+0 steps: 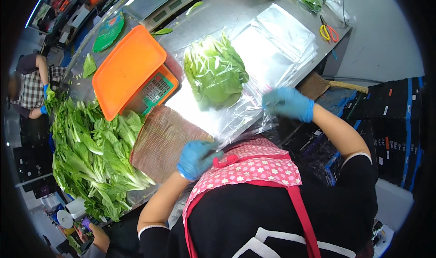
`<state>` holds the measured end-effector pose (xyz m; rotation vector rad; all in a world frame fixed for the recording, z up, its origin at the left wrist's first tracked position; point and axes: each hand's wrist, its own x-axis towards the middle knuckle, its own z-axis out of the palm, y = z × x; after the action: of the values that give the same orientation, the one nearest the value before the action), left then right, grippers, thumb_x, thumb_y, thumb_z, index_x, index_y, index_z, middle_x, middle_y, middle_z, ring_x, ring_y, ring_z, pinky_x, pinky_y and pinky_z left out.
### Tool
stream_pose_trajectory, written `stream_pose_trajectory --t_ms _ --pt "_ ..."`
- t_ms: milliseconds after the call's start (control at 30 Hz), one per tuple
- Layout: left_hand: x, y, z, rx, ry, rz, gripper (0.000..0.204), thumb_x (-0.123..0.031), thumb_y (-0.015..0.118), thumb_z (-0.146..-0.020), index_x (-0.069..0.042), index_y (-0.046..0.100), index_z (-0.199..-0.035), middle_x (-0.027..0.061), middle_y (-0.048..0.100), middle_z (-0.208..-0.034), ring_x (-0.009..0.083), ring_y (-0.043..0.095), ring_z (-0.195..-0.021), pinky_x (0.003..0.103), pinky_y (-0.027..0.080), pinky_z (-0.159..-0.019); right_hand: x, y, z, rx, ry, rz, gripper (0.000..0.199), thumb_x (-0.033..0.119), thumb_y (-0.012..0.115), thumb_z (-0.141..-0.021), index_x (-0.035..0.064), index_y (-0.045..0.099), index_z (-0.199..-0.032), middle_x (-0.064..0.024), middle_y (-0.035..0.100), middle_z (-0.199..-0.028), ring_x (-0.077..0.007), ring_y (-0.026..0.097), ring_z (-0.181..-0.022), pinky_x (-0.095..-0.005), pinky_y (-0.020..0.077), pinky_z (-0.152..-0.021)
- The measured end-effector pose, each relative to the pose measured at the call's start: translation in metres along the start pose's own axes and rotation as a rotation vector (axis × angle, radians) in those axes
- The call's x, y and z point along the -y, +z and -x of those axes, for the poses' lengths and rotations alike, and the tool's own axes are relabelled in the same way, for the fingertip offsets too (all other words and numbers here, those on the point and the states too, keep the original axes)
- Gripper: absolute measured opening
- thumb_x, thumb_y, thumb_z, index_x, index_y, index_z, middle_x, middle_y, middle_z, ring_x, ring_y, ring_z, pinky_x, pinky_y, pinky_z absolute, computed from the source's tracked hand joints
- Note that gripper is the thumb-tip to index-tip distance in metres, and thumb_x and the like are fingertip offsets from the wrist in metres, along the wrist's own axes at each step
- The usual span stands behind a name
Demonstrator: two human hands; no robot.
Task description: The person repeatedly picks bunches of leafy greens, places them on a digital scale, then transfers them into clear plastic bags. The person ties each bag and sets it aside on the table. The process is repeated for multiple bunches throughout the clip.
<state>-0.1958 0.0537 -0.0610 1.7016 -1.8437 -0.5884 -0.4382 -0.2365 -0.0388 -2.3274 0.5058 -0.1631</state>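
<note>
A clear plastic bag (234, 117) of leafy greens (215, 72) lies on the metal table in front of me, its loose end toward my body. My left hand (196, 159), in a blue glove, is at the near left corner of that loose end, fingers closed on the film. My right hand (288, 104), also blue-gloved, is at the bag's right edge; its fingers are smeared by motion, so their grip cannot be made out. A stack of flat clear bags (277, 40) lies just beyond the right hand.
An orange scale (131, 69) with a keypad stands left of the bag. Loose leafy greens (95, 153) heap beside a brown mesh sheet (165, 142). Scissors (328, 32) lie at the table's right edge. A co-worker (34, 83) in blue gloves is at the far left.
</note>
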Motion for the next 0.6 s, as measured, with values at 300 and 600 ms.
stream_pose_trajectory --t_ms 300,600 --pt "0.062 0.012 -0.074 -0.534 -0.876 0.846 0.06 -0.017 0.064 -0.088 -0.004 0.034 -0.139 0.01 0.063 -0.097 0.0127 0.059 -0.084 0.025 0.048 -0.074 -0.075 0.001 -0.257 -0.379 0.51 -0.541 0.049 0.017 0.063 -0.086 0.0029 0.047 -0.131 -0.0129 0.061 -0.111 -0.0158 0.061 -0.089 -0.0307 0.0506 -0.073" --pt "0.053 0.01 -0.109 -0.577 -0.922 1.011 0.069 -0.023 0.071 -0.082 -0.001 0.036 -0.137 0.0084 0.064 -0.09 0.0116 0.06 -0.073 0.024 0.047 -0.061 -0.045 0.019 -0.259 -0.454 0.36 -0.8 0.034 0.011 0.058 -0.088 0.0025 0.057 -0.121 -0.0074 0.064 -0.103 -0.0132 0.058 -0.09 -0.0252 0.047 -0.081"
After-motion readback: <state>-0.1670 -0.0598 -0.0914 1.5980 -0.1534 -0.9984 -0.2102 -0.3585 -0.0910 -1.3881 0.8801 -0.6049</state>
